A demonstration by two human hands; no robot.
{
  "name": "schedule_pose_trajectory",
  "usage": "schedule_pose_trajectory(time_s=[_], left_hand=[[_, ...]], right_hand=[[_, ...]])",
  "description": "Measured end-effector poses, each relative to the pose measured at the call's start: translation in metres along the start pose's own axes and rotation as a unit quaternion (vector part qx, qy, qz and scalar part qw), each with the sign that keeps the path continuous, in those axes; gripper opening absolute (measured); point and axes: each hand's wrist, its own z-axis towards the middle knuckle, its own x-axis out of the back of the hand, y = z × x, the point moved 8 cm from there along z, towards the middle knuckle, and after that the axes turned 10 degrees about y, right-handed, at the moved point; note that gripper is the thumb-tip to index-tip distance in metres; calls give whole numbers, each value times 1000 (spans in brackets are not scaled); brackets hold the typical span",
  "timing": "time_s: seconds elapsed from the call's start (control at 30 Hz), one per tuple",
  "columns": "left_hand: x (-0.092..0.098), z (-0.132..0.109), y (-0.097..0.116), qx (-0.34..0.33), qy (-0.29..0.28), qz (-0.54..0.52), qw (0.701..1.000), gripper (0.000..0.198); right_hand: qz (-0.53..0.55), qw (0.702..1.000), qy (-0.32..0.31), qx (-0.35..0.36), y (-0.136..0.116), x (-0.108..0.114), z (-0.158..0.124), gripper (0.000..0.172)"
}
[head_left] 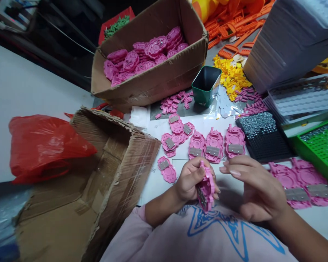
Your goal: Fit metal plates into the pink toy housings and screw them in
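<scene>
Left hand (190, 179) pinches pink housing (207, 187) on edge, near side and left of black tray (273, 145), probably keeping both faces reachable. Right hand (262, 190) empty, fingers loosely spread, near side of tray.

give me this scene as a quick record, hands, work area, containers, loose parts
left hand: the left hand grips a pink casing, tilted on edge
right hand: the right hand is open beside it, apart from the held casing
ahead: row of three pink casings, each with a grey plate
upper box: cardboard box holding many pink pieces
left: red plastic bag by a second cardboard box
right: black tray with small metal pieces
loose parts: yellow pieces beside a dark green container
</scene>
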Motion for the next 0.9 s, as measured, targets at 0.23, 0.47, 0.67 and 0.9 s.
schedule_pose_trajectory(time_s=[0.23,0.47,0.67,0.9], left_hand=[[-1,0,4,-15,-44,-61,997,35],[0,3,10,-33,0,-46,998,40],[17,3,42,-173,148,20,974,28],[24,0,54,-201,193,133,951,32]], right_hand=[[-40,997,-57,32,-5,-4,4,54],[-43,996,-62,52,-15,-13,11,43],[-73,995,-44,46,-14,-28,7,43],[-85,995,-55,-7,0,-33,4,29]])
